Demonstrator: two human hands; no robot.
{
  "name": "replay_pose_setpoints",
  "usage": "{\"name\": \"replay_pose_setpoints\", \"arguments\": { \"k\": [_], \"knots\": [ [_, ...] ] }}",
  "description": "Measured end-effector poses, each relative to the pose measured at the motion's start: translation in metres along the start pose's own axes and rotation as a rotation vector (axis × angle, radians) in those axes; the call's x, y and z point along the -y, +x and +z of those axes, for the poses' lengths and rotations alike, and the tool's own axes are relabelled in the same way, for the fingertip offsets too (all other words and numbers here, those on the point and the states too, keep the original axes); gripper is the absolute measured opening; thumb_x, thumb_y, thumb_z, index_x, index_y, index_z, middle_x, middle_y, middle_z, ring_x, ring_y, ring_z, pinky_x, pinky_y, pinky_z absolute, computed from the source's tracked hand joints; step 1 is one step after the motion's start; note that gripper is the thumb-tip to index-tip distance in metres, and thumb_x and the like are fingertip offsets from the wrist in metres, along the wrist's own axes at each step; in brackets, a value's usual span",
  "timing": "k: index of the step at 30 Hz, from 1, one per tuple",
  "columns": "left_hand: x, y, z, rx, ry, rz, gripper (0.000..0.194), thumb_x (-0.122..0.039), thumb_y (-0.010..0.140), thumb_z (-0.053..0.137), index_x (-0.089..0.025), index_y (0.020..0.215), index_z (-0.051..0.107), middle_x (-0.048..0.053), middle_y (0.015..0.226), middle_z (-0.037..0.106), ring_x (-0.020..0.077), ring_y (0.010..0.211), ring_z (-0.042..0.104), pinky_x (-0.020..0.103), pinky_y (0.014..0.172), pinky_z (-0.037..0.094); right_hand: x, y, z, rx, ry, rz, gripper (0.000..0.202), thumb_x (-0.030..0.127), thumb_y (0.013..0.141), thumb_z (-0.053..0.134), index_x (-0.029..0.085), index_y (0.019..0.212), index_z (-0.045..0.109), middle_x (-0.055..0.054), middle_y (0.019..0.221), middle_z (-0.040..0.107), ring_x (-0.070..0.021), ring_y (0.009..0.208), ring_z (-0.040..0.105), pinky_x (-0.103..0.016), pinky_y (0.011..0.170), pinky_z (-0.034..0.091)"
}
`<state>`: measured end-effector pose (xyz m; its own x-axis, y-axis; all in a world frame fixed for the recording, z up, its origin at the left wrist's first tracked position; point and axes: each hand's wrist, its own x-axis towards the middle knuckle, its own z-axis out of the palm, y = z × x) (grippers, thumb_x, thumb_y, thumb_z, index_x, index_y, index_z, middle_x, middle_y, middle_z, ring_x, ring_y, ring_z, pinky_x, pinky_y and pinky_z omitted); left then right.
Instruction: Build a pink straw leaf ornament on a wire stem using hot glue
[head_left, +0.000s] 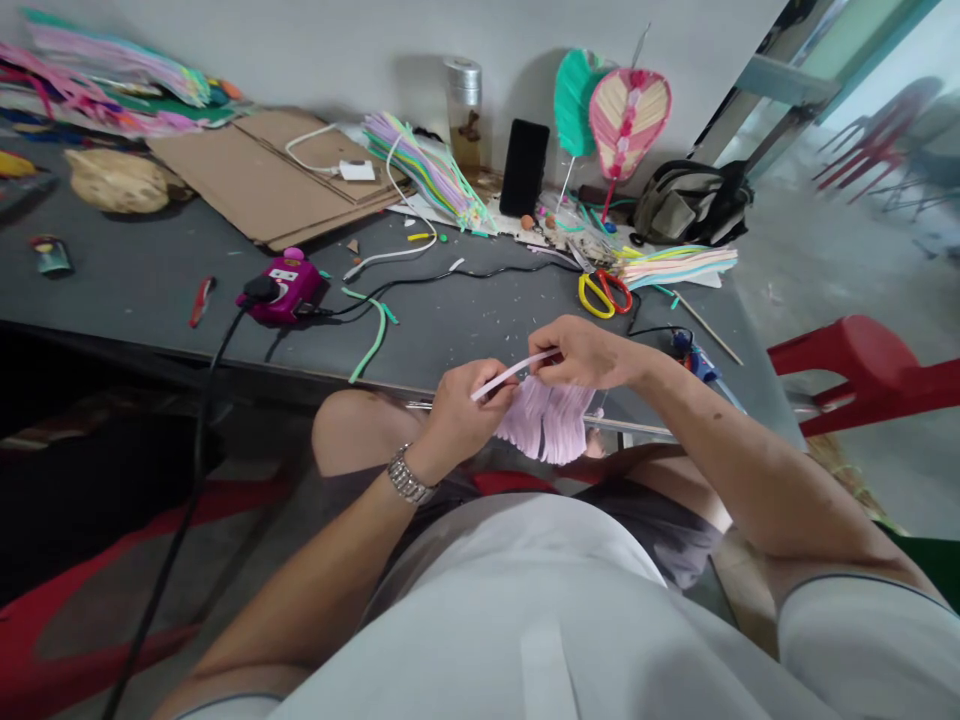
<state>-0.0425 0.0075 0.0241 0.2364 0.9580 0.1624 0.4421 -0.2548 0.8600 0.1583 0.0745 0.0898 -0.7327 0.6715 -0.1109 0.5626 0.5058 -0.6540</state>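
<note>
My left hand (466,408), with a metal watch on the wrist, is closed and pinches one end of a pale pink pipe cleaner (519,374). My right hand (581,352) is closed around the other end, and the strip slants between them. Below the right hand hangs a pale lilac fringe-like piece (556,425) of strands lying side by side, with a gap down its middle. The right fingers are at its top edge; whether they grip it is hidden. Both hands are above my lap at the table's front edge.
On the grey table (480,325) lie scissors (600,292), a purple power socket (285,288), cardboard (262,170), pipe cleaner bundles (427,170) and a blue glue gun (699,365). Behind stand a phone (524,168), a bottle (465,115) and leaf-shaped fans (628,120). A red stool (874,365) is at right.
</note>
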Motion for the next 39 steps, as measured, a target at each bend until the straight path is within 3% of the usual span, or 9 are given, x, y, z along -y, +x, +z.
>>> {"name": "replay_pose_setpoints", "arguments": {
  "k": [5, 10, 14, 21, 24, 27, 34, 37, 39],
  "knots": [
    [0.0, 0.002, 0.0, 0.012, -0.038, -0.007, 0.016, -0.027, 0.086, 0.06, -0.017, 0.075, 0.067, -0.002, 0.064, 0.06, 0.0122, 0.061, 0.05, 0.024, 0.058, 0.035, -0.008, -0.003, -0.004, -0.02, 0.053, 0.017, 0.009, 0.02, 0.072, 0.058, 0.016, 0.065, 0.062, 0.006, 0.057, 0.049, -0.0085, 0.058, 0.04, -0.025, 0.057, 0.027],
    [0.006, 0.007, -0.004, 0.012, -0.253, -0.075, 0.015, -0.031, 0.081, 0.068, -0.016, 0.078, 0.071, -0.001, 0.066, 0.065, 0.0119, 0.059, 0.052, 0.024, 0.057, 0.04, -0.02, -0.011, -0.014, -0.09, 0.312, 0.158, 0.029, 0.043, 0.076, 0.075, 0.014, 0.075, 0.07, 0.004, 0.061, 0.053, -0.0102, 0.06, 0.044, -0.025, 0.056, 0.03],
    [0.013, 0.008, -0.005, -0.05, -0.448, -0.202, 0.017, -0.032, 0.075, 0.075, -0.016, 0.078, 0.072, -0.002, 0.064, 0.063, 0.01, 0.056, 0.05, 0.022, 0.053, 0.038, -0.028, -0.025, -0.009, -0.404, 0.559, 0.225, 0.044, 0.056, 0.071, 0.083, 0.016, 0.08, 0.071, 0.001, 0.069, 0.061, -0.0099, 0.06, 0.046, -0.024, 0.055, 0.033],
    [0.016, 0.003, 0.005, -0.228, -1.036, -0.464, 0.037, -0.036, 0.061, 0.09, -0.017, 0.079, 0.063, -0.006, 0.066, 0.059, 0.0069, 0.057, 0.054, 0.018, 0.053, 0.042, -0.032, -0.062, 0.076, -1.194, 1.066, 0.236, 0.047, 0.063, 0.075, 0.078, 0.018, 0.09, 0.074, -0.001, 0.073, 0.066, -0.005, 0.047, 0.036, -0.023, 0.044, 0.022],
    [0.01, 0.0, 0.016, -0.238, -1.188, -0.478, 0.041, -0.033, 0.061, 0.092, -0.018, 0.083, 0.061, -0.005, 0.073, 0.064, 0.0084, 0.065, 0.061, 0.02, 0.062, 0.048, -0.022, -0.065, 0.121, -1.18, 1.216, 0.344, 0.039, 0.05, 0.071, 0.085, 0.018, 0.088, 0.071, 0.0, 0.073, 0.066, -0.0035, 0.045, 0.034, -0.022, 0.043, 0.02],
    [0.004, -0.006, 0.031, -0.255, -1.252, -0.481, 0.042, -0.03, 0.063, 0.093, -0.018, 0.087, 0.061, -0.004, 0.077, 0.067, 0.0092, 0.071, 0.064, 0.021, 0.067, 0.051, -0.008, -0.059, 0.138, -1.135, 1.275, 0.33, 0.037, 0.047, 0.071, 0.085, 0.017, 0.086, 0.07, 0.003, 0.061, 0.061, -0.0035, 0.043, 0.03, -0.022, 0.043, 0.019],
    [0.013, -0.02, 0.055, -0.217, -1.069, -0.377, 0.035, -0.038, 0.075, 0.086, -0.019, 0.093, 0.062, 0.002, 0.095, 0.07, 0.0156, 0.086, 0.068, 0.031, 0.081, 0.056, -0.004, -0.045, 0.111, -1.28, 1.246, 0.204, 0.033, 0.04, 0.069, 0.086, 0.021, 0.075, 0.059, 0.012, 0.047, 0.04, -0.0045, 0.041, 0.026, -0.022, 0.044, 0.018],
    [0.014, -0.02, 0.034, -0.422, -0.625, -0.169, 0.04, -0.036, 0.084, 0.078, -0.022, 0.118, 0.063, 0.007, 0.117, 0.068, 0.0206, 0.107, 0.067, 0.036, 0.093, 0.055, -0.007, -0.052, 0.095, -1.268, 1.121, 0.192, 0.031, 0.041, 0.07, 0.083, 0.021, 0.073, 0.06, 0.01, 0.052, 0.045, -0.0055, 0.046, 0.03, -0.022, 0.046, 0.022],
    [0.002, -0.014, 0.01, -0.586, -0.242, 0.142, 0.047, -0.027, 0.084, 0.078, -0.024, 0.127, 0.061, 0.01, 0.132, 0.063, 0.0246, 0.124, 0.06, 0.041, 0.104, 0.05, -0.008, -0.059, 0.085, -1.195, 0.969, 0.207, 0.029, 0.041, 0.072, 0.081, 0.02, 0.07, 0.062, 0.006, 0.057, 0.051, -0.0073, 0.052, 0.036, -0.022, 0.049, 0.028]
  ]
}}
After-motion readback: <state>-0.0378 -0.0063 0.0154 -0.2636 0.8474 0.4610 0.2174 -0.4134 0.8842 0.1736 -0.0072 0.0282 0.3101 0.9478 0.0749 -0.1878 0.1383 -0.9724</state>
